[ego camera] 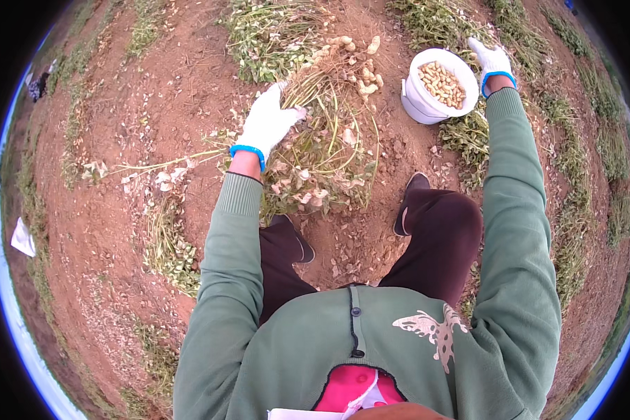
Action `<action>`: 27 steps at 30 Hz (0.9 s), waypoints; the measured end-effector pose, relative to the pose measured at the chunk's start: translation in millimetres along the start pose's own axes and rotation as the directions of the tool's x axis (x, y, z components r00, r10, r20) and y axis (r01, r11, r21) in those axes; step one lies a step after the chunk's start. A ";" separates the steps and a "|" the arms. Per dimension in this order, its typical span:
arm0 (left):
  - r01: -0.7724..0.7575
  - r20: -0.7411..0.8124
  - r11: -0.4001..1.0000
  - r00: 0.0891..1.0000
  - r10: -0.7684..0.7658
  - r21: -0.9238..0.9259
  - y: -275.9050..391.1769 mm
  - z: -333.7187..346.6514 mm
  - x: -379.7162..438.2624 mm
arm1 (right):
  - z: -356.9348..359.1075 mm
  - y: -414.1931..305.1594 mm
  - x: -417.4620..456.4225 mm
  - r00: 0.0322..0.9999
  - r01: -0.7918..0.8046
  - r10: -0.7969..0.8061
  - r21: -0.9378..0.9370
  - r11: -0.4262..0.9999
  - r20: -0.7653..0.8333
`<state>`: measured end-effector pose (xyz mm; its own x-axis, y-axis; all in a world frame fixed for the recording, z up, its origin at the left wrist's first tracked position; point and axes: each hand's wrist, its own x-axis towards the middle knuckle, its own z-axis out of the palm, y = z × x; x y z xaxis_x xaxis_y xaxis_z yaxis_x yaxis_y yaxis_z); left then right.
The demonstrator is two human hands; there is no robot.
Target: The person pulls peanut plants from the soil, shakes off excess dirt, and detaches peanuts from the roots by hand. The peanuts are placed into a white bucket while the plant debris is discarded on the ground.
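Observation:
My left hand (268,118), in a white knit glove with a blue cuff, grips a bunch of pulled peanut plants (315,86) by the stems. Its roots and clustered pods (367,76) point away from me, while the wilted leaves (310,184) hang toward my feet. Just right of a white bucket (417,100), my right hand (491,60) reaches out over cut plants (451,26), gloved the same way. Whether its fingers hold any stems is not clear. Loose peanuts (441,84) lie inside the bucket.
More peanut plants (273,37) are heaped ahead of me, and another row (572,199) runs along the right. Reddish soil (163,79) is strewn with dry leaves. My shoes (412,202) flank the bunch's near end. A white sack-like thing (23,238) lies far left.

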<state>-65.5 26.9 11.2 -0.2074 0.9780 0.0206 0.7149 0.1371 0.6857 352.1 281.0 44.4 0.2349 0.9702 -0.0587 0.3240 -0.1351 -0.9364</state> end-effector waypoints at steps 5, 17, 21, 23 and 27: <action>0.008 0.024 0.985 1.000 -0.004 -0.172 0.8 3.4 10.6 | 0.9 29.5 -8.2 0.993 -0.092 0.090 0.023 0.995 0.069; -0.010 0.077 0.999 0.997 0.006 0.051 40.5 -12.1 -10.5 | 89.8 -52.2 -173.9 0.474 0.835 -0.775 -0.494 0.243 0.419; -0.047 0.075 0.999 0.996 0.045 0.026 43.8 -15.9 -15.3 | 88.7 -33.5 -168.9 0.396 0.888 -0.821 -0.399 0.228 0.412; -0.001 0.077 1.000 0.997 -0.001 0.028 45.2 -17.0 -18.9 | 88.6 -39.9 -169.1 0.370 0.895 -0.814 -0.407 0.183 0.448; -0.027 0.042 0.991 0.999 0.022 0.132 40.8 -11.5 -18.4 | 101.7 -35.7 -169.6 0.484 0.849 -0.740 -0.455 0.269 0.467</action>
<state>-40.2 12.7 47.1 -0.1635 0.9865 0.0051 0.8019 0.1299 0.5831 207.5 141.7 52.6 -0.5537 0.6634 0.5033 0.7032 0.6962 -0.1440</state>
